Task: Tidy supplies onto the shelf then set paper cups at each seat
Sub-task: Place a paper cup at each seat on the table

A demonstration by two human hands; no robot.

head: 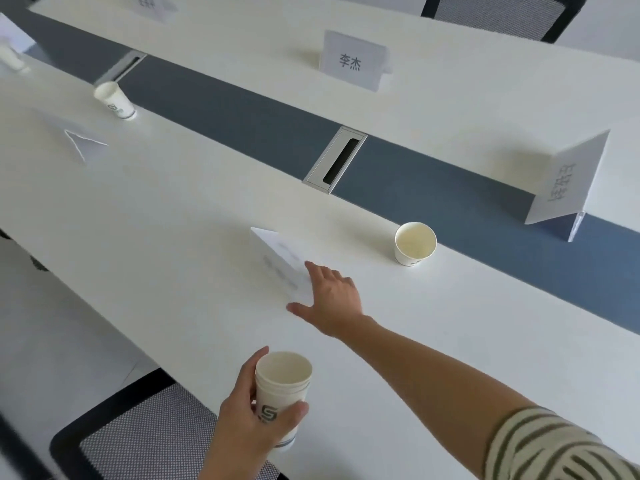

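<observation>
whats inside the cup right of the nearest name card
The paper cup looks empty: bare cream wall and bottom show. The rim hides its near inner wall.

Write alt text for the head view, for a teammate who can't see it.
The left hand grips a paper cup stack over the near edge of the white table, while the right hand reaches out, fingers spread, to a folded name card. One single cup stands right of that card; a second cup stands far off to the left.

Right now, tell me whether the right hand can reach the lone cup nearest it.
Probably yes: the right hand lies open near the cup, with only bare table between them.
</observation>
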